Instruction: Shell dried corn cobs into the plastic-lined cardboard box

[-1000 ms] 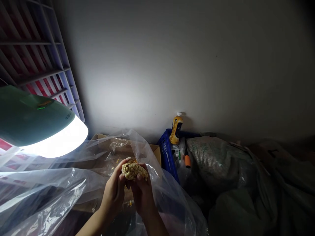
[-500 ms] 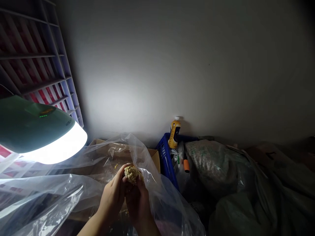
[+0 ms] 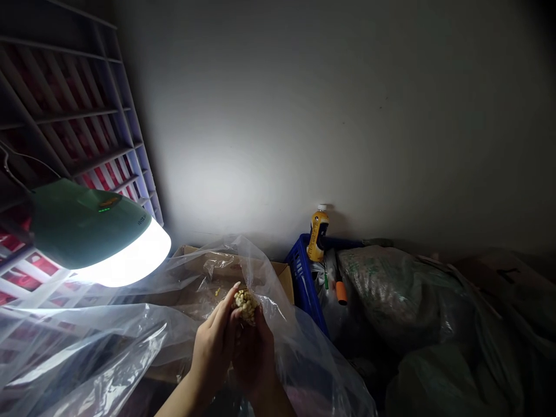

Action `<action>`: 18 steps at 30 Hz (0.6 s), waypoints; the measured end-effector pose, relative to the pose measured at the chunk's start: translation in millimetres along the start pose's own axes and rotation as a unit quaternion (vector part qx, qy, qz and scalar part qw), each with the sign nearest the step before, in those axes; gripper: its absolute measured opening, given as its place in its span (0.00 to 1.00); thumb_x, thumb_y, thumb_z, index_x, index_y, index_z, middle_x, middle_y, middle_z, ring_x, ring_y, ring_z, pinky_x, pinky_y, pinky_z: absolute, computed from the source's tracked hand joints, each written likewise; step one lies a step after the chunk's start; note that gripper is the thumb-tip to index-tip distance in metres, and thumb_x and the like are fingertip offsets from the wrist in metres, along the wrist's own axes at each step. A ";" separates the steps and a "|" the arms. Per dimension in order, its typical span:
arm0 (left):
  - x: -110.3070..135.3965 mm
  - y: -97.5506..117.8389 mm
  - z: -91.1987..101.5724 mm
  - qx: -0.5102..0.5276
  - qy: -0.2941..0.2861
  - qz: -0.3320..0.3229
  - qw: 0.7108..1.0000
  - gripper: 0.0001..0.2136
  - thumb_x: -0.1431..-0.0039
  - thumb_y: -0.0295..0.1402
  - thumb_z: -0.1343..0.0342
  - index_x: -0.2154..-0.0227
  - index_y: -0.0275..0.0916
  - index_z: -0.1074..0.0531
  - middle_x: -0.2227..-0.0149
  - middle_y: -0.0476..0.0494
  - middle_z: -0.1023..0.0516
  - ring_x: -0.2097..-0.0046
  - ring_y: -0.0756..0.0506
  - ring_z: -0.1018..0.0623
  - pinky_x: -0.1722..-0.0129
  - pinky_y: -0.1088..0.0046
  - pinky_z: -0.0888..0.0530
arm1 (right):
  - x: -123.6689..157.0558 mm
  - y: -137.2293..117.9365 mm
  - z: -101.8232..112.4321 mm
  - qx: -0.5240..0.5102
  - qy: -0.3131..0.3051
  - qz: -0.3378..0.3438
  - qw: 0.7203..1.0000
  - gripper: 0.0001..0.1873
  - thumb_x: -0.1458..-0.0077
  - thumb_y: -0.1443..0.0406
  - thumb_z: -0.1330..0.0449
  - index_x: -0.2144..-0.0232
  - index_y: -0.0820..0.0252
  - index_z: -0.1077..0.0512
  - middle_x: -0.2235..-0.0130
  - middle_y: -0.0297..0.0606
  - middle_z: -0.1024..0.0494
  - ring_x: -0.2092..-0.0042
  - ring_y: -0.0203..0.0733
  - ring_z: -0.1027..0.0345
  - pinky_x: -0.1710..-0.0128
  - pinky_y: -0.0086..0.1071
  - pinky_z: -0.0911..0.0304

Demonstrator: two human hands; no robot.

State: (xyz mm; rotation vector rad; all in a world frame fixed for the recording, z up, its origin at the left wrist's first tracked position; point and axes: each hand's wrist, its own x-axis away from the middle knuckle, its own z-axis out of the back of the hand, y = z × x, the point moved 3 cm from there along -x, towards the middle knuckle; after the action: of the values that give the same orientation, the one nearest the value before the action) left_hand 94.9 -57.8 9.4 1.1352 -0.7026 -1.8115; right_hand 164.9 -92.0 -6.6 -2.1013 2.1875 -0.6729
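A lumpy, pale yellow clump [image 3: 245, 306] of small rounded bits is held between my two hands, above a clear plastic sheet or bag in an open box. My left hand [image 3: 214, 336] presses on its left side, fingers long and close together. On the right and from below, my right hand [image 3: 256, 353] curls around it, mostly in shadow. The lower part of the clump is hidden by my hands. Under and around them spreads the clear plastic [image 3: 278, 315], lining the cardboard box [image 3: 284, 280]. A few yellow crumbs [image 3: 218, 291] lie on the plastic.
A lit green lamp [image 3: 95, 223] hangs at left before a purple plastic crate [image 3: 125, 116]. Right of the box stands a blue basket [image 3: 299, 272] with a yellow bottle [image 3: 318, 234] and an orange handle [image 3: 341, 292]. Filled sacks [image 3: 403, 289] lie further right, against a pale wall [image 3: 282, 145].
The whole view has shifted, so everything sits further right in the picture. My left fingers are straighter against the clump, which looks turned slightly between my hands.
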 end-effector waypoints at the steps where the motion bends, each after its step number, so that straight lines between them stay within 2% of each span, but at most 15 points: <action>1: 0.0 -1.0 -0.3 -0.008 0.001 -0.010 1.000 0.18 0.40 0.36 0.58 0.48 0.39 0.37 0.51 0.42 0.28 0.54 0.46 0.26 0.56 0.73 0.28 | -0.3 1.8 0.6 -0.005 0.003 -0.007 1.000 0.15 0.50 0.59 0.42 0.62 0.60 0.26 0.61 0.36 0.22 0.61 0.33 0.29 0.58 0.24 0.36; 6: -0.5 -6.1 -3.4 -0.029 -0.002 -0.021 0.999 0.18 0.40 0.34 0.57 0.48 0.40 0.37 0.53 0.41 0.26 0.55 0.47 0.24 0.59 0.75 0.27 | -5.5 9.4 5.5 -0.039 0.010 -0.013 0.999 0.16 0.47 0.58 0.45 0.61 0.60 0.26 0.60 0.36 0.23 0.58 0.33 0.30 0.54 0.25 0.38; 10: -1.7 -9.7 -6.2 -0.037 -0.005 -0.006 0.999 0.18 0.41 0.35 0.57 0.48 0.42 0.36 0.56 0.42 0.24 0.59 0.47 0.23 0.62 0.75 0.26 | -7.9 12.1 9.2 -0.028 0.036 -0.015 0.999 0.17 0.47 0.56 0.46 0.60 0.60 0.27 0.58 0.36 0.24 0.54 0.36 0.32 0.51 0.30 0.39; 14: -0.6 -11.4 -9.7 -0.021 -0.002 0.005 1.000 0.17 0.41 0.34 0.57 0.49 0.43 0.34 0.56 0.43 0.24 0.58 0.47 0.24 0.60 0.73 0.26 | -6.0 11.6 10.8 -0.024 0.066 -0.019 0.997 0.17 0.49 0.56 0.44 0.62 0.60 0.26 0.59 0.38 0.23 0.56 0.37 0.31 0.54 0.29 0.37; 18: 2.4 -9.3 -13.1 0.025 -0.009 0.009 1.000 0.16 0.42 0.34 0.56 0.53 0.43 0.31 0.57 0.44 0.24 0.56 0.46 0.24 0.57 0.71 0.27 | -4.9 11.1 10.6 -0.022 0.068 -0.020 0.997 0.17 0.50 0.56 0.43 0.61 0.61 0.26 0.56 0.39 0.25 0.52 0.39 0.34 0.56 0.29 0.36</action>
State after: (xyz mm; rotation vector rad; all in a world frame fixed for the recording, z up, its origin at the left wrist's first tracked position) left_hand 102.8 -55.8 -4.6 1.1438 -0.7700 -1.7997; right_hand 158.1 -90.4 -21.1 -2.1869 2.2534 -0.8005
